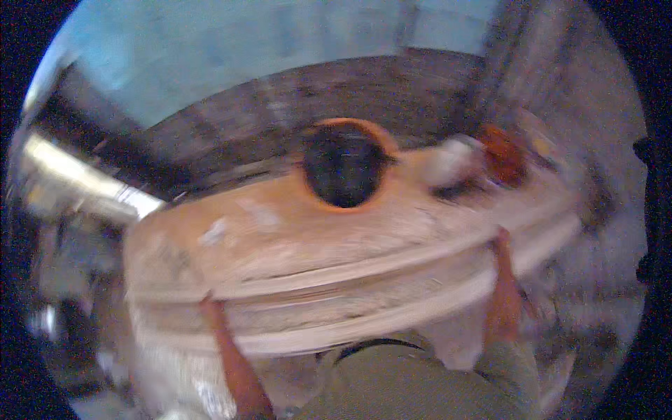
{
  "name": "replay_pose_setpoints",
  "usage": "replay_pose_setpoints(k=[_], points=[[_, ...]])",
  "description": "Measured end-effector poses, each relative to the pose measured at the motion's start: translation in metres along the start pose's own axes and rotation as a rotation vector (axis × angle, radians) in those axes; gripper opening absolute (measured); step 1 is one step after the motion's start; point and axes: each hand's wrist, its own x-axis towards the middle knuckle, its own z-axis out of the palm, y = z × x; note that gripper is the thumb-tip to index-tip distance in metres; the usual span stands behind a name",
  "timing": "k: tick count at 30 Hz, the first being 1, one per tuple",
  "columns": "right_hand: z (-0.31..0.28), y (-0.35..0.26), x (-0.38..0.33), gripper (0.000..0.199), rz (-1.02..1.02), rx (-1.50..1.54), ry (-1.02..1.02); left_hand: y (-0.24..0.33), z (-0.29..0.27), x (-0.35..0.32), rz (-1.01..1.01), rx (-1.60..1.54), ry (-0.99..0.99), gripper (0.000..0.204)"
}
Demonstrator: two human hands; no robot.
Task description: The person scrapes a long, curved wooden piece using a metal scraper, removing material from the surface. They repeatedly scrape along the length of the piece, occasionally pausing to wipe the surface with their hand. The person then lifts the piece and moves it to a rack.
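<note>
The whole picture is smeared by motion. A pale wooden bench [280, 241] with a layered front edge stretches across in front of me. My left hand [213, 308] is at this front edge on the left. Farther right, my right hand [502, 245] meets the same edge. The fingers of both hands are too blurred to make out, and I cannot tell whether they grip the wood. Between and beyond my hands sits a round thing [343, 168], dark inside with an orange rim, on the bench top.
A blurred white item [455, 162] and a red-orange item [505, 155] lie toward the bench's right end. Small whitish patches [215, 231] mark its left part. Behind stands a wall, blue [280, 35] above and brownish below. A bright pale strip [91, 175] slants at left.
</note>
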Motion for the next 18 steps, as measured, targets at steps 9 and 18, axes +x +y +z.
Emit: replay_pose_setpoints(k=[9, 18], points=[[-0.057, 0.045, -0.028, 0.036, -0.170, -0.576, -0.048, 0.070, -0.062, -0.028, -0.633, -1.387, 0.300, 0.025], [-0.015, 0.067, -0.003, 0.031, -0.606, -0.799, -0.186, 0.067, -0.093, -0.012, -0.480, -1.286, 0.166, 0.040]])
